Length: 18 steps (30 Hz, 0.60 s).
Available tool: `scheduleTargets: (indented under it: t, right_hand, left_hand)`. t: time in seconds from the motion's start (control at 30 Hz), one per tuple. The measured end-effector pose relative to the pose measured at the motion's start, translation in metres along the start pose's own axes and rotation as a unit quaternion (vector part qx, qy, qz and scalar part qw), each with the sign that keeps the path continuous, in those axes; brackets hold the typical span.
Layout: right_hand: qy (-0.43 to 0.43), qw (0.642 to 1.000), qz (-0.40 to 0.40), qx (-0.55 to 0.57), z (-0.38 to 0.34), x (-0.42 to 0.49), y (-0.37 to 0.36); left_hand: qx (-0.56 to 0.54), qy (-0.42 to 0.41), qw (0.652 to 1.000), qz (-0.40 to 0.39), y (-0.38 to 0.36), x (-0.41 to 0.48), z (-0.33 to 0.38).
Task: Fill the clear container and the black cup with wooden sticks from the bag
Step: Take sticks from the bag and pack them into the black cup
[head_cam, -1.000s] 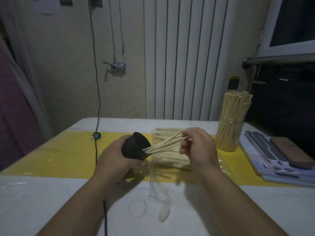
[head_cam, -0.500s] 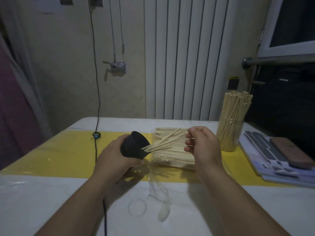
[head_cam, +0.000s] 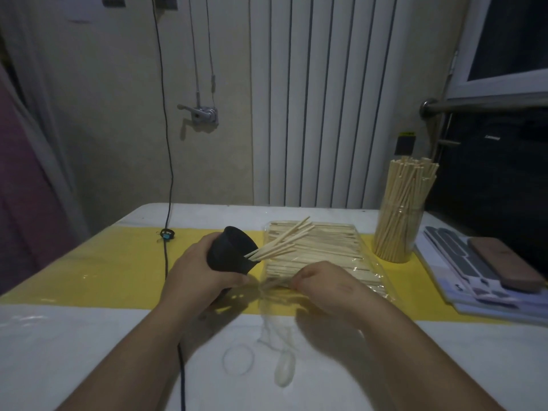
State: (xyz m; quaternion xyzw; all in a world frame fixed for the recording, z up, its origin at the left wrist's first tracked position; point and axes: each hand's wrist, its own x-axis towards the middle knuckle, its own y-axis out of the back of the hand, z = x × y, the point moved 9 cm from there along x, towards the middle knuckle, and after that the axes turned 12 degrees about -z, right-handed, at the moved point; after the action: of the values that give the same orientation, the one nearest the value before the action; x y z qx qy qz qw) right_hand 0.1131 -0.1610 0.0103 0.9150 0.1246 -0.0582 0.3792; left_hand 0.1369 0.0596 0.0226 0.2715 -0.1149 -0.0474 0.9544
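The left hand (head_cam: pixel 197 272) grips the black cup (head_cam: pixel 229 252) tilted toward the bag (head_cam: pixel 381 287) for loading, while the blurred right hand (head_cam: pixel 327 287) seemingly pinches more sticks (head_cam: pixel 320 250).

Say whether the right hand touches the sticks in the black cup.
Apart. Head view: the right hand is lower, at the bag's near end; bag shows between it and the sticks in the black cup.

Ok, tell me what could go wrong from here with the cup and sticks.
1. The left hand holds the black cup tipped sideways. Its few sticks jut far out and could slide out.
2. The right hand is blurred at the near end of the bag. A hasty pull might scatter sticks.
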Motion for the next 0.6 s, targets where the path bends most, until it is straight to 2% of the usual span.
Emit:
scheduleTargets:
  t: [0.07,0.17,0.33,0.47,0.6]
  right_hand:
    - [-0.005,0.996,-0.017,-0.086,0.001,0.005,-0.007]
    - [-0.016,0.99,-0.022,-0.141,0.011,0.014,-0.017]
    - [-0.029,0.959,0.072,-0.272,0.023,0.026,-0.011]
    - [-0.023,0.959,0.115,-0.258,0.026,0.029,-0.002]
    - [-0.005,0.967,0.112,-0.228,0.025,0.029,0.0]
  left_hand:
    - [0.005,0.0,1.0,-0.002,0.0,0.0,-0.001]
    - [0.009,0.0,1.0,-0.003,0.0,0.0,-0.002]
    - [0.003,0.002,1.0,-0.002,0.0,0.001,-0.002]
    - [0.008,0.004,1.0,-0.002,0.0,0.001,-0.003]
    - [0.005,0.005,1.0,-0.003,0.001,0.001,-0.003]
